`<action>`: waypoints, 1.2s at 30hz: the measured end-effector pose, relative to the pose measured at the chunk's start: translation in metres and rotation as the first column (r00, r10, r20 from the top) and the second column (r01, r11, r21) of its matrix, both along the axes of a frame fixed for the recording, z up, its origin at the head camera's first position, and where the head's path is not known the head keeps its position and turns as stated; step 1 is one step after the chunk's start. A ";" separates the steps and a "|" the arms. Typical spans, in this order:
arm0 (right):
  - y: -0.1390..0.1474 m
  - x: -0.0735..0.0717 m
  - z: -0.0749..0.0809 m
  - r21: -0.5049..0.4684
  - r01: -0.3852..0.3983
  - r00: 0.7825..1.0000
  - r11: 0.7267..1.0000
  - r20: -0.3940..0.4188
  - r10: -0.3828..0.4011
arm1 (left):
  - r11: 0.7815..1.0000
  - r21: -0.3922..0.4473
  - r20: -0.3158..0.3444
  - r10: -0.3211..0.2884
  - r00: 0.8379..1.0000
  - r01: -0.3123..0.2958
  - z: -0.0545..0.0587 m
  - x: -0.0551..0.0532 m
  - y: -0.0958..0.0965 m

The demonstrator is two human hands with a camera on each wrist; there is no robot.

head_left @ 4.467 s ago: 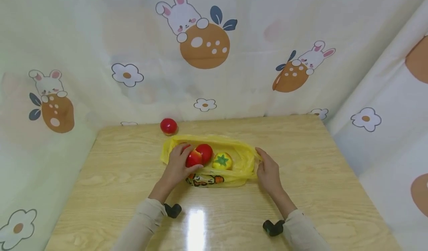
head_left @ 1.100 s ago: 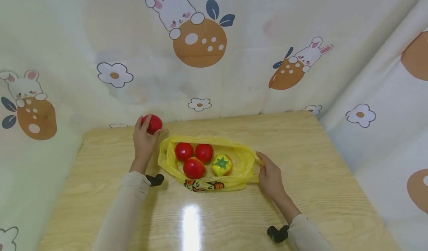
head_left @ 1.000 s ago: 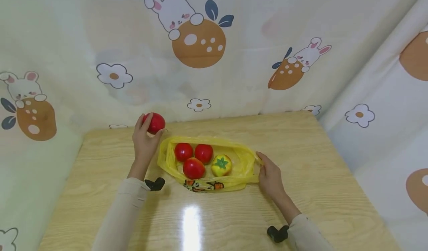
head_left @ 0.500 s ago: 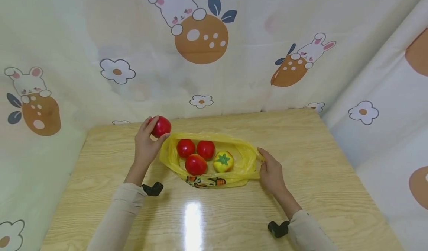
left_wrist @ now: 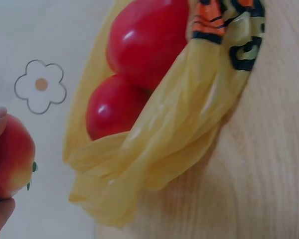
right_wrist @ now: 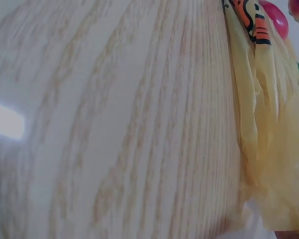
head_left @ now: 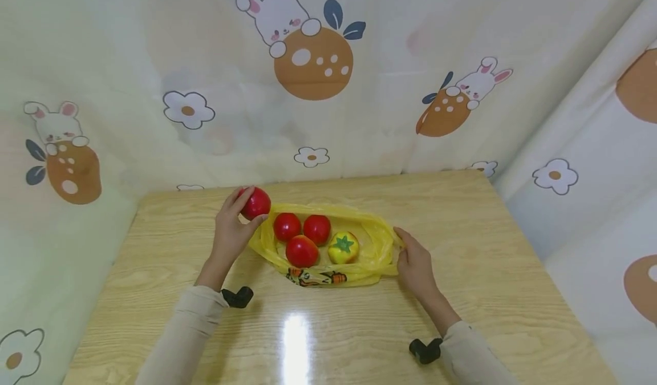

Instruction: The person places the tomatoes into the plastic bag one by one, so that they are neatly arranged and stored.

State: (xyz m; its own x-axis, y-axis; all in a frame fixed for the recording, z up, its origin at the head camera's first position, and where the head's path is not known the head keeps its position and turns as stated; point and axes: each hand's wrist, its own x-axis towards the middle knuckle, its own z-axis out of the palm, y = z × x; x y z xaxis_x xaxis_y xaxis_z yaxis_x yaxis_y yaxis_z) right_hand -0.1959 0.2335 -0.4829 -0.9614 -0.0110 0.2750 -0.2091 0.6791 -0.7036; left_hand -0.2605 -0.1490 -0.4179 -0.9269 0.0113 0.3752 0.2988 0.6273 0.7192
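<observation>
In the head view my left hand (head_left: 231, 228) grips a red tomato (head_left: 258, 204) just above the left end of a yellow plastic bag (head_left: 359, 274). The left wrist view shows that this tomato (left_wrist: 12, 154) turns yellowish at one end and has a green calyx. The bag lies with its mouth open upward. Inside are red tomatoes (head_left: 302, 251) and, to their right, a yellow tomato (head_left: 343, 247) with its green star-shaped calyx up. My right hand (head_left: 414, 264) pinches the bag's right end; the right wrist view mostly hides its fingers.
The bag lies on a light wood-grain table (head_left: 477, 294). Behind it hangs a curtain (head_left: 374, 134) printed with rabbits and flowers, meeting the table's back edge. A black wrist device (head_left: 238, 297) sits at the left sleeve, another (head_left: 425, 351) at the right.
One red tomato went from my left hand into the bag. That hand then took the tomato behind the bag's left end and brought it right, toward the opening. My right hand kept its hold.
</observation>
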 end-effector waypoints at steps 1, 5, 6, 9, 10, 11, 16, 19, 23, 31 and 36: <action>0.000 0.000 -0.001 -0.003 0.001 1.000 1.000 0.000 -0.001 | 1.000 0.003 0.006 -0.009 1.000 0.009 -0.002 0.001 0.001; 0.000 0.004 -0.006 0.004 0.009 1.000 1.000 0.018 -0.009 | 1.000 0.007 0.056 -0.013 0.998 0.012 -0.010 0.006 0.006; 0.000 0.005 -0.007 0.005 0.007 1.000 1.000 0.023 -0.008 | 1.000 0.008 0.068 -0.012 0.998 0.012 -0.012 0.008 0.007; 0.000 0.009 -0.008 0.006 0.005 1.000 1.000 0.030 -0.005 | 1.000 0.007 0.075 -0.007 0.997 0.007 -0.017 0.012 0.010; 0.000 0.009 -0.008 0.004 0.003 1.000 1.000 0.029 -0.003 | 1.000 0.012 0.071 -0.007 0.997 0.006 -0.017 0.013 0.011; 0.000 0.010 -0.008 0.001 0.002 1.000 1.000 0.025 -0.002 | 1.000 0.015 0.064 -0.007 0.998 0.007 -0.017 0.013 0.012; -0.001 0.008 -0.005 0.003 -0.001 1.000 1.000 -0.001 0.001 | 1.000 0.021 0.040 -0.009 0.999 0.008 -0.016 0.014 0.018; -0.001 0.006 -0.004 0.001 0.001 1.000 1.000 -0.009 -0.001 | 1.000 0.019 0.035 -0.021 0.999 0.020 -0.014 0.013 0.022; -0.002 0.004 -0.006 -0.012 0.010 1.000 1.000 0.018 -0.010 | 0.999 0.021 0.063 -0.041 0.997 0.040 -0.009 0.015 0.027; -0.005 0.003 -0.006 -0.013 0.005 1.000 1.000 0.018 -0.005 | 0.996 0.037 0.105 -0.089 0.990 0.086 -0.003 0.017 0.047; -0.003 0.003 -0.002 -0.009 0.007 1.000 1.000 0.005 -0.007 | 0.991 0.029 0.039 -0.133 0.990 0.132 0.004 0.012 0.063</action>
